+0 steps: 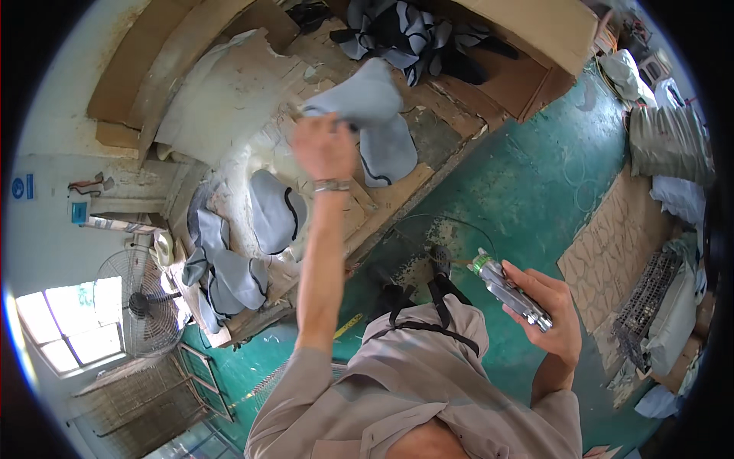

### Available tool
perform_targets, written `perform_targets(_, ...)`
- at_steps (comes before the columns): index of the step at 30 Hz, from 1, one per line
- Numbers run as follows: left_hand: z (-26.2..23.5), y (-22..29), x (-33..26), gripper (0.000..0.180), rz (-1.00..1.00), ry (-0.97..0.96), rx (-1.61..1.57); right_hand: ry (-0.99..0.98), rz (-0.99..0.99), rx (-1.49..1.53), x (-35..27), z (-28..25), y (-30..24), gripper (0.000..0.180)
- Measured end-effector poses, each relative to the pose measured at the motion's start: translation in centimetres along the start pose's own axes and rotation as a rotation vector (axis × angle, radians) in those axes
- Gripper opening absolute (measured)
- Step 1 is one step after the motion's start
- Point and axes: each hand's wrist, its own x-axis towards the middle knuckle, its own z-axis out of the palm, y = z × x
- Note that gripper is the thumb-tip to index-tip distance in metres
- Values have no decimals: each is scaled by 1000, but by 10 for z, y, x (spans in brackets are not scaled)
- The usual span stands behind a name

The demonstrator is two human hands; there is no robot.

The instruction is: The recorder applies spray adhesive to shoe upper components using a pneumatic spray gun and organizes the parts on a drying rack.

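Note:
At the far side of the workbench, my left hand [325, 147], blurred by motion, has its fingers curled at the lower edge of a light grey fabric piece [363, 96]. Below that piece lies another grey piece with black trim [388, 151], partly covered by it. Nearer to me on the bench is a rounded grey piece with a black edge [274, 214], left of my forearm. Out over the floor, my right hand [552, 310] is closed around a silver metal hand tool with a green collar [511, 292], its green end pointing up and left.
Several grey pieces [233, 271] lie at the workbench's [440, 172] left end. A cardboard box [535, 73] at the back holds a heap of grey and black pieces [409, 34]. A standing fan [139, 304] is at left. Patterned sheet [612, 256] and sacks [669, 145] lie at right.

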Motion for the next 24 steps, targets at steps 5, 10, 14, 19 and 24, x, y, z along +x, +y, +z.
perform_targets(5, 124, 47, -92, 97, -754, -821, -274, -48, -92, -49, 12, 2, -29, 62)
perform_targets(10, 79, 64, -199, 50, -422, -592, -664, -69, -165, -65, 24, 33, -87, 56)
perform_targets(14, 0, -19, -331, 46, -411, -1199, -844, -365, -391, -187, 47, 60, -126, 66)
perform_targets(19, -109, -144, -574, 46, -857, -1077, -199, -445, -481, -440, 41, 109, -177, 73)
perform_targets(24, -248, -206, -728, 25, -1317, -1358, -304, -315, -435, -520, 15, 177, -215, 67)
